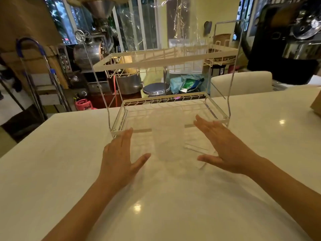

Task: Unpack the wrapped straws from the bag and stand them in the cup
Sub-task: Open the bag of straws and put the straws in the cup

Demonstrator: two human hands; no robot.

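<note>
On the white table, clear bag between 2 empty, spread hands' grip.

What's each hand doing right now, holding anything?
Left hand: open, fingers spread, holding nothing.
Right hand: open, fingers spread, holding nothing.
Both sit either side of the clear bag.

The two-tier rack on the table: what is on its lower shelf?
The rack's lower shelf looks bare at the back. A blurred, pale translucent thing overlaps its front edge between the left hand and right hand; whether it rests on the shelf cannot be told.
</note>
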